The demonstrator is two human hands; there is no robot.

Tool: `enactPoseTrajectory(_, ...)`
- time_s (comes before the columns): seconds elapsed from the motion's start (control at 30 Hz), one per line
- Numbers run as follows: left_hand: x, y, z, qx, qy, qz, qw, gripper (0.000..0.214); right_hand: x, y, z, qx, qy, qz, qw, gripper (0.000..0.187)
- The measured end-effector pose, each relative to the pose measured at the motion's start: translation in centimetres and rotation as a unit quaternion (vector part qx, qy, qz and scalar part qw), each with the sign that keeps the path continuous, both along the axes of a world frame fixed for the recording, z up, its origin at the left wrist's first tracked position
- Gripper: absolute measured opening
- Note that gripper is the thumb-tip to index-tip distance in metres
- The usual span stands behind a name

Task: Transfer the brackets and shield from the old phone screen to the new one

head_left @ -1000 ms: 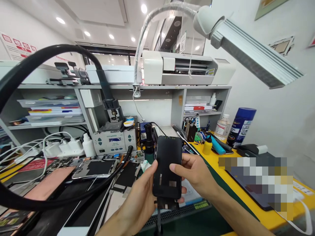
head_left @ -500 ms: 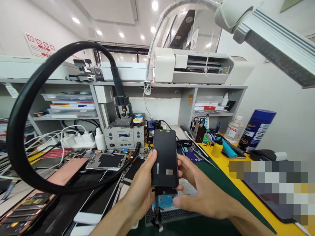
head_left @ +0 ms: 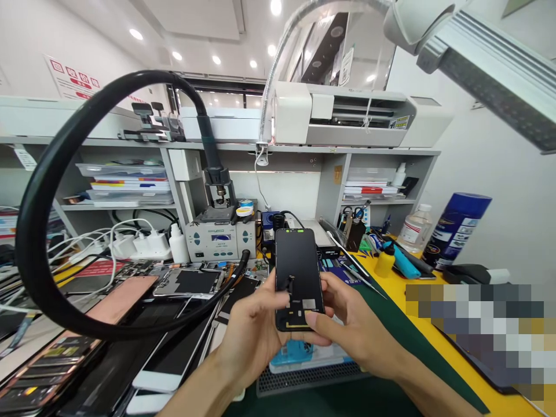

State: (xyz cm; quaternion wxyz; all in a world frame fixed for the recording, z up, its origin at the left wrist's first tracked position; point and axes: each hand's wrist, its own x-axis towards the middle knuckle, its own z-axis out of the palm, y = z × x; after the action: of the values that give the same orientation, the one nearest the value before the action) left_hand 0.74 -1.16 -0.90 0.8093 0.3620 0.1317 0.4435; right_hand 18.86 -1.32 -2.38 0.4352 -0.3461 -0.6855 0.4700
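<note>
A black phone screen (head_left: 297,255) is held upright-tilted between both hands over the bench, its dark rear side facing me. My left hand (head_left: 254,324) grips its left and lower edge, the thumb lying against a flex cable (head_left: 290,284) folded up over the panel. My right hand (head_left: 354,327) holds the lower right side, thumb pressed on the bottom part near small connectors. Below the hands lies a blue object (head_left: 295,352) on a whitish piece, next to a dark perforated mat (head_left: 313,379).
Several phone parts and screens (head_left: 189,284) cover the left side. A hot air station (head_left: 221,240) with a black looped hose (head_left: 32,231) stands behind. To the right are a yellow bottle (head_left: 384,260), a blue spray can (head_left: 458,229) and tweezers. A lamp (head_left: 490,75) hangs upper right.
The flex cable that hung below the screen is now folded up onto its rear. My left thumb has moved onto the panel, and my right thumb has risen onto its lower end.
</note>
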Motion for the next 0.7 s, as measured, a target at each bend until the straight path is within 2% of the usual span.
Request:
enactPoseTrajectory(0.07,0.0,-0.1,-0.2,0.026,0.031,0.006,0.999,0.066,0.2,0.0,0.0,0.001,0.009,0.007,1.000,0.031)
enactPoseTrajectory(0.13,0.2,-0.1,-0.4,0.043,0.059,0.012,0.997,0.071,0.4,0.1,0.0,-0.004,0.029,0.025,0.999,0.031)
enactPoseTrajectory(0.27,0.3,0.0,-0.4,0.056,0.079,0.023,0.995,0.062,0.8,0.3,0.1,-0.015,0.073,0.039,0.996,0.033)
enactPoseTrajectory(0.4,0.2,0.0,-0.2,0.045,0.092,0.036,0.994,0.047,0.8,0.3,0.3,-0.016,0.057,0.021,0.998,0.030)
enactPoseTrajectory(0.57,0.4,-0.3,0.2,0.048,0.127,0.023,0.990,0.045,0.4,0.3,0.1,-0.012,0.057,0.010,0.998,0.033)
enactPoseTrajectory(0.63,0.5,-0.5,0.3,0.051,0.150,0.019,0.987,0.048,0.4,0.5,-0.2,0.006,0.054,-0.038,0.998,0.038)
enactPoseTrajectory(0.7,0.7,-0.5,0.3,0.058,0.175,0.021,0.983,0.051,0.4,0.6,-0.7,0.092,0.041,-0.157,0.982,0.043)
